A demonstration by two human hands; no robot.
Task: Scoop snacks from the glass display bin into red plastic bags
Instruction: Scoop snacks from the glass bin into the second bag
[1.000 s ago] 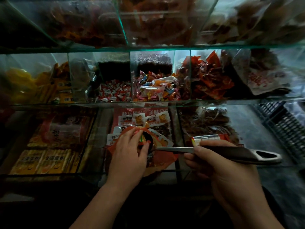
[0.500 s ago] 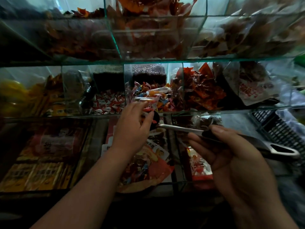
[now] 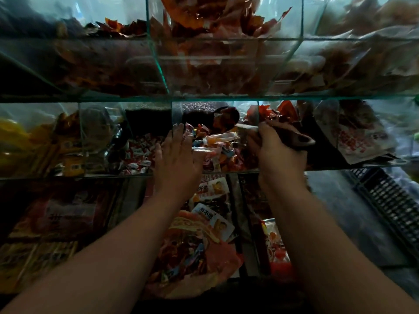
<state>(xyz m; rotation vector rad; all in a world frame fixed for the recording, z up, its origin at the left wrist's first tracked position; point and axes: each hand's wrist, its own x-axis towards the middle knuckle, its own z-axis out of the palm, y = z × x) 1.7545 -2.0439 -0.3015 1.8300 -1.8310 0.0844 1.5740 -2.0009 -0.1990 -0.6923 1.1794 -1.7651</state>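
Tiered glass shelves are standing in dim light, and wrapped snacks [image 3: 217,143] are lying heaped in the middle-row glass display bin [image 3: 226,170]. The right hand [image 3: 278,155] is gripping the scoop [image 3: 246,127] by its handle. The left hand [image 3: 176,162] is reaching in flat-fingered, holding nothing. The red bag [image 3: 217,259] is lying unheld on the tier below, so a loaded scoop is likely risking candies spilling past its slack mouth.

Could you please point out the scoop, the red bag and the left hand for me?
scoop [image 3: 292,135]: head view, on its dark handle.
red bag [image 3: 223,260]: head view, on its bare red plastic edge.
left hand [image 3: 175,165]: head view, on the back of the hand.
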